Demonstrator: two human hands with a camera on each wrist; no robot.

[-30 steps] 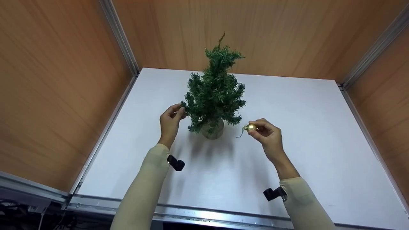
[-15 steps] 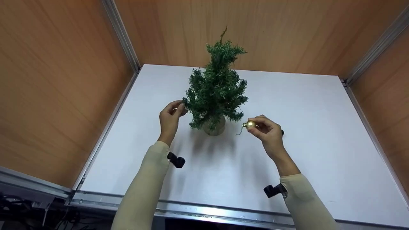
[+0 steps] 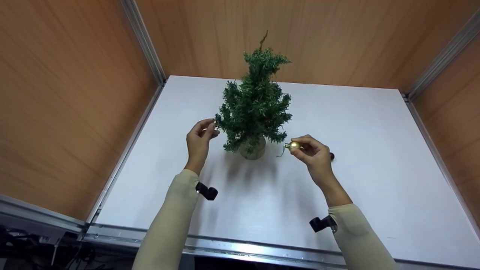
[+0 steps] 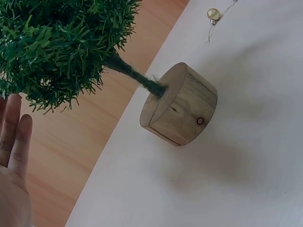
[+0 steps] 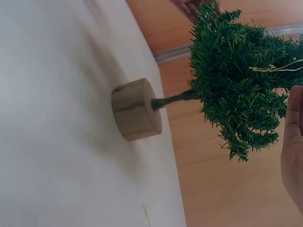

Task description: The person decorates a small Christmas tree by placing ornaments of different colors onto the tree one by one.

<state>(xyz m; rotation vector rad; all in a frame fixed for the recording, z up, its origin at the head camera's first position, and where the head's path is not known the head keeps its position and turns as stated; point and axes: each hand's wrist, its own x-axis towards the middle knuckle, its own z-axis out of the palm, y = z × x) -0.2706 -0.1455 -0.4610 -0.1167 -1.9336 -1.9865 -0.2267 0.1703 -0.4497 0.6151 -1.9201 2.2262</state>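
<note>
R hand, in head view, pinches gold bauble btwn thumb & fingertips, cap toward tree & just off its lower R branches. L hand, slightly farther off, has thumb & fingertips at a branch tip on tree's L side; can't tell if it's gripping. Tree stands upright btwn both hands on wood base on white table, w/ wood wall behind.
</note>
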